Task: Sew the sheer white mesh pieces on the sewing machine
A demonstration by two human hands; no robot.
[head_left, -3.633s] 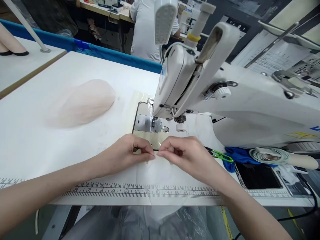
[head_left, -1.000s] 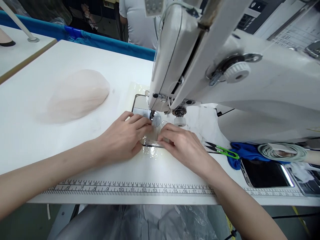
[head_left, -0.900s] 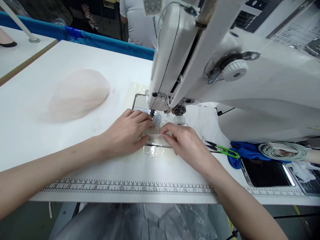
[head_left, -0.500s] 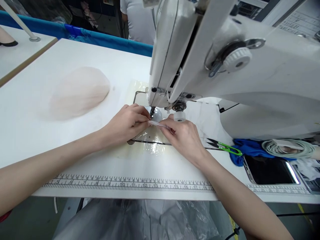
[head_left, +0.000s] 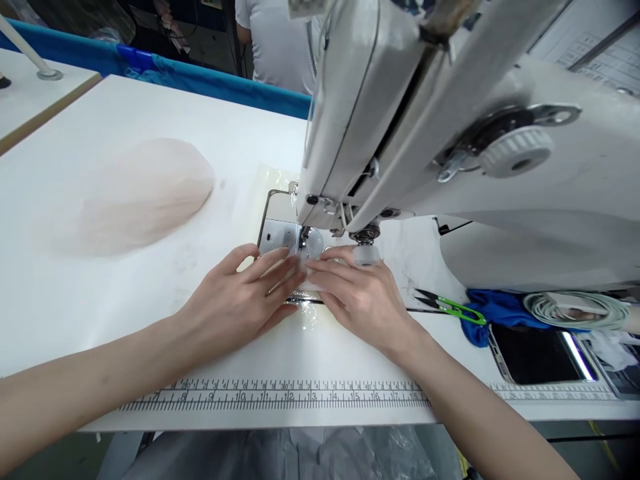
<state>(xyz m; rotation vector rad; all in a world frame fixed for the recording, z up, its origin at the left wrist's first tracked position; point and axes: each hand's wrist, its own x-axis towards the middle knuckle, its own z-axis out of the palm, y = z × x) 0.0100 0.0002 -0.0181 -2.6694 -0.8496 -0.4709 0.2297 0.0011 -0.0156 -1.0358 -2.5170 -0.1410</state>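
Observation:
My left hand (head_left: 245,290) lies with its fingers stretched out and parted, their tips just in front of the presser foot (head_left: 304,235). From the other side my right hand (head_left: 363,297) reaches in, fingers extended flat, tips almost meeting the left ones. Between the fingertips a small piece of thin whitish fabric (head_left: 309,283) shows on the machine bed; most of it is covered by the fingers. The sewing machine (head_left: 365,113) stands over both hands, and its shiny needle plate (head_left: 281,232) is partly visible.
A sheer pale pink fabric piece (head_left: 150,193) lies on the left of the white table (head_left: 240,127). Rightward are green-handled thread snips (head_left: 455,309), a blue cloth (head_left: 477,327), a phone (head_left: 543,353) and a coiled pale cord (head_left: 575,310). A ruler strip (head_left: 280,395) runs along the front edge.
Both hands have gone from pinching the thin white strip to lying with flatter, extended fingers over it. The left fingers have spread, and the fabric now sits down at the foot. The view has shifted slightly.

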